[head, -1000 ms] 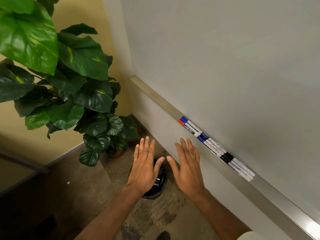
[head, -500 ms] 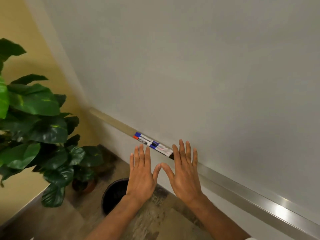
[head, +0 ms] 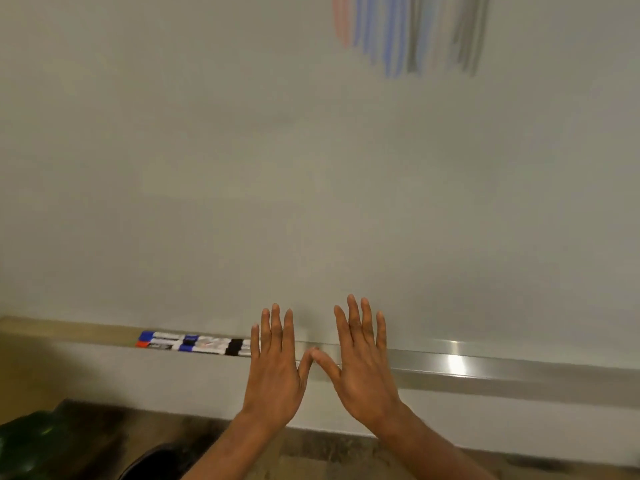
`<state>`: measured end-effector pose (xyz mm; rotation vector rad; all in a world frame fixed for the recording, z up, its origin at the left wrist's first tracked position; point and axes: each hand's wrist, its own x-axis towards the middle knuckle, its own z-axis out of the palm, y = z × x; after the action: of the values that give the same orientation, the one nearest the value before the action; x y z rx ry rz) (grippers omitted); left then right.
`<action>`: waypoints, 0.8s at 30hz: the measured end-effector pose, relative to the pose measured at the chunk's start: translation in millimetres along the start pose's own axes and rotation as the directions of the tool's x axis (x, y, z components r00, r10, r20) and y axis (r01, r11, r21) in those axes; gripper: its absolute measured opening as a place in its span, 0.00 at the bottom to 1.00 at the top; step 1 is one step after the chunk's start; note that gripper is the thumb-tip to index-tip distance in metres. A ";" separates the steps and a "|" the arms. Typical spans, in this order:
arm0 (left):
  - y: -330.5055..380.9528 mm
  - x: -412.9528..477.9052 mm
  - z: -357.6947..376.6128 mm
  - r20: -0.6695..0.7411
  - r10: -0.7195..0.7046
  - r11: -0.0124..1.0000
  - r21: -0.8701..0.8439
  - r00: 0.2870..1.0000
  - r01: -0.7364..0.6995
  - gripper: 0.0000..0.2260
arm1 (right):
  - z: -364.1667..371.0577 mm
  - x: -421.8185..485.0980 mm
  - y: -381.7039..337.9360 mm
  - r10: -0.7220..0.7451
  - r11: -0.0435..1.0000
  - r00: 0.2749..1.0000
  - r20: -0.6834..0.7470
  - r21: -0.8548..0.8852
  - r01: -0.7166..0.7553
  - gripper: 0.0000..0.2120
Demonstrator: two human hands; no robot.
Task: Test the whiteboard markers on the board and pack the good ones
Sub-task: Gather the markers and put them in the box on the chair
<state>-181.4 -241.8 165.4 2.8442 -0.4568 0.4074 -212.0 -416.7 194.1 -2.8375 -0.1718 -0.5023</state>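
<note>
Both hands empty, fingers straight and spread: left hand [head: 273,372] and right hand [head: 363,368] side by side, thumb tips meeting, held up in front of the tray [head: 485,368]. Markers [head: 197,344] lie bunched in the tray just left of my left hand, within easy reach. Coloured strokes [head: 412,32] sit high on the board [head: 311,168], likely test marks.

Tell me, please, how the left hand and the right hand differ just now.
The left hand sits slightly lower in view than the right hand. The left hand overlaps the end of the markers; the right hand overlaps bare tray. Both are open and hold nothing.
</note>
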 end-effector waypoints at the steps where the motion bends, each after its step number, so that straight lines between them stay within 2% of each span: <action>1: 7.1 4.5 2.1 0.010 0.039 0.999 -0.002 0.999 -0.039 0.35 | -3.6 -4.4 6.5 0.037 0.999 0.999 -0.003 -0.011 -0.037 0.40; 6: 39.1 24.2 7.4 0.041 0.220 0.974 -0.065 0.975 -0.217 0.35 | -21.5 -27.5 25.3 0.215 0.975 0.974 -0.069 -0.049 -0.218 0.41; 10: 66.8 33.1 11.6 0.054 0.351 0.931 -0.131 0.935 -0.342 0.36 | -35.3 -50.0 30.8 0.353 0.926 0.925 -0.140 -0.088 -0.366 0.40; 16: 119.7 32.5 15.9 0.050 0.551 0.815 -0.250 0.833 -0.523 0.37 | -60.8 -92.5 38.9 0.582 0.775 0.772 -0.256 -0.112 -0.622 0.39; 24: 213.9 1.2 12.6 -0.018 0.745 0.615 -0.372 0.667 -0.696 0.36 | -113.1 -174.3 63.6 0.704 0.583 0.589 -0.396 -0.151 -0.798 0.39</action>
<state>-249.1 -443.4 192.8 2.2162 -1.5657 0.2124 -401.0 -520.5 221.2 -2.6815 1.2623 -0.7692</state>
